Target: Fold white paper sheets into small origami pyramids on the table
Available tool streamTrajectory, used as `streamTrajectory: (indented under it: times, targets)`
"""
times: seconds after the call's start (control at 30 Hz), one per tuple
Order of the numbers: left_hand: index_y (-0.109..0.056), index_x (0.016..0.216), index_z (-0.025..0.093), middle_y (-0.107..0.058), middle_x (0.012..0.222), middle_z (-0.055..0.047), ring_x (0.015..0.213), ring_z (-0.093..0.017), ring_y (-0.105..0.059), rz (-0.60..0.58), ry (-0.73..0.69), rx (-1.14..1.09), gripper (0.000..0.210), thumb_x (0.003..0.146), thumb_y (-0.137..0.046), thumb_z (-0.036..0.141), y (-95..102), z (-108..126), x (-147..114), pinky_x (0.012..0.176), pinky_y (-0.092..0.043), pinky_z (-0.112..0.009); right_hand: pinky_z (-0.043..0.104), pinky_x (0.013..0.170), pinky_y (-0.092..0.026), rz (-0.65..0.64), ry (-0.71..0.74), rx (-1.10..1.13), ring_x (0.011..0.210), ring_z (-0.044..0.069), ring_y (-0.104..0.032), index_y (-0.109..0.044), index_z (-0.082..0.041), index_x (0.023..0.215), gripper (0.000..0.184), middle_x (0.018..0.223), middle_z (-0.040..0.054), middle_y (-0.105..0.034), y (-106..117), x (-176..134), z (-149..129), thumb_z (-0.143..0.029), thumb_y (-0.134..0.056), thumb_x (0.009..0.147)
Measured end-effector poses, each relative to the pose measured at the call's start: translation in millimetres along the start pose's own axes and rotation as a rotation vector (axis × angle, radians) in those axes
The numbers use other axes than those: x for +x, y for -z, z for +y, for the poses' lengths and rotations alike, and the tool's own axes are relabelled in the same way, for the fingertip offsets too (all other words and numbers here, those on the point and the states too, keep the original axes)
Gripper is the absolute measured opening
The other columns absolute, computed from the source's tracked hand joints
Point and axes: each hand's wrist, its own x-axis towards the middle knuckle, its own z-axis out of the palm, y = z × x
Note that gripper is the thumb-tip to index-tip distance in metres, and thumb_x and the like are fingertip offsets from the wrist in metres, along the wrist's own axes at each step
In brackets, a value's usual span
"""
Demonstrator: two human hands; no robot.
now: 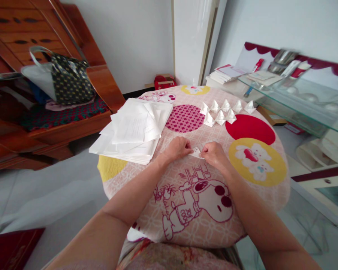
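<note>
Between my two hands is a small piece of folded white paper (196,152), low over the patterned tablecloth (214,176). My left hand (179,147) pinches its left side, fingers closed. On the other side my right hand (214,154) grips the right edge, thumb and fingertips pressed together. Beyond the hands stand several small folded paper shapes (220,117), pointed and white, in two rows. To the left lies a loose stack of white paper sheets (129,131), with some print on the top ones.
A glass shelf (304,99) with metal bowls and papers stands close on the right. More papers (228,73) are piled behind the table. At left, a wooden bench (101,82) holds a dark patterned bag (70,78).
</note>
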Motion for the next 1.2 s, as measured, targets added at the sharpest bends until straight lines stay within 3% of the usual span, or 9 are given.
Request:
streamTrajectory:
  times: [0.07, 0.17, 0.33, 0.53, 0.77, 1.0, 1.2]
  targets:
    - [-0.073, 0.083, 0.015, -0.070, 0.076, -0.002, 0.068, -0.014, -0.057, 0.054, -0.043, -0.009, 0.006, 0.077, -0.073, 0.017, -2.6, 2.1, -2.7, 0.068, -0.045, -0.026, 0.025, 0.060, -0.039, 0.012, 0.011, -0.016, 0.064, 0.015, -0.063, -0.074, -0.015, 0.068, 0.010, 0.063, 0.0030, -0.069, 0.0, -0.1, -0.5, -0.013, -0.070, 0.076]
    - [-0.072, 0.095, 0.016, -0.072, 0.090, -0.004, 0.076, -0.014, -0.061, 0.094, -0.205, -0.056, 0.021, 0.078, -0.064, 0.007, -6.1, 5.2, -5.6, 0.076, -0.050, -0.027, 0.025, 0.062, -0.041, 0.020, 0.016, -0.029, 0.067, 0.016, -0.064, -0.075, -0.016, 0.069, 0.008, 0.069, 0.0048, -0.073, 1.0, 0.4, -0.6, -0.014, -0.072, 0.076]
    - [-0.074, 0.092, 0.016, -0.073, 0.094, -0.006, 0.089, -0.017, -0.065, -0.014, -0.387, -0.107, 0.026, 0.082, -0.054, 0.002, -7.7, 2.8, -3.8, 0.087, -0.052, -0.030, 0.025, 0.059, -0.039, -0.021, -0.007, 0.001, 0.062, 0.015, -0.062, -0.074, -0.016, 0.067, 0.007, 0.063, 0.0029, -0.070, 6.2, 1.4, 3.8, -0.015, -0.076, 0.074]
    - [-0.076, 0.090, 0.017, -0.074, 0.092, -0.005, 0.088, -0.017, -0.065, -0.039, -0.379, -0.125, 0.026, 0.081, -0.057, 0.001, -8.4, -4.3, 1.7, 0.089, -0.052, -0.030, 0.024, 0.058, -0.038, -0.012, 0.010, 0.140, 0.059, 0.014, -0.059, -0.071, -0.016, 0.066, 0.009, 0.057, -0.0010, -0.064, 3.2, 2.1, 3.3, -0.016, -0.072, 0.075]
    - [-0.076, 0.088, 0.016, -0.073, 0.090, -0.005, 0.085, -0.016, -0.065, -0.036, -0.373, -0.146, 0.025, 0.082, -0.057, 0.002, -7.7, -3.0, 1.0, 0.087, -0.052, -0.030, 0.024, 0.056, -0.036, -0.067, 0.052, 0.061, 0.063, 0.014, -0.058, -0.071, -0.016, 0.064, 0.008, 0.060, 0.0004, -0.064, -3.5, 5.4, -3.6, -0.013, -0.072, 0.071]
    - [-0.076, 0.089, 0.016, -0.072, 0.091, -0.005, 0.087, -0.016, -0.065, -0.040, -0.388, -0.162, 0.023, 0.084, -0.057, 0.004, -9.2, -5.4, 2.4, 0.088, -0.052, -0.030, 0.023, 0.044, -0.034, -0.221, -0.066, 0.156, 0.037, 0.010, -0.048, -0.063, -0.017, 0.059, 0.016, 0.044, -0.0040, -0.053, 5.5, 3.3, 3.2, -0.012, -0.067, 0.073]
    - [-0.075, 0.096, 0.016, -0.073, 0.095, -0.006, 0.088, -0.016, -0.065, -0.029, -0.355, -0.147, 0.023, 0.084, -0.059, 0.004, -9.0, -5.1, 0.7, 0.088, -0.052, -0.030, 0.021, 0.041, -0.034, -0.280, -0.094, 0.161, 0.033, 0.009, -0.045, -0.058, -0.017, 0.054, 0.020, 0.039, -0.0040, -0.051, 15.0, 5.0, 17.2, -0.010, -0.066, 0.071]
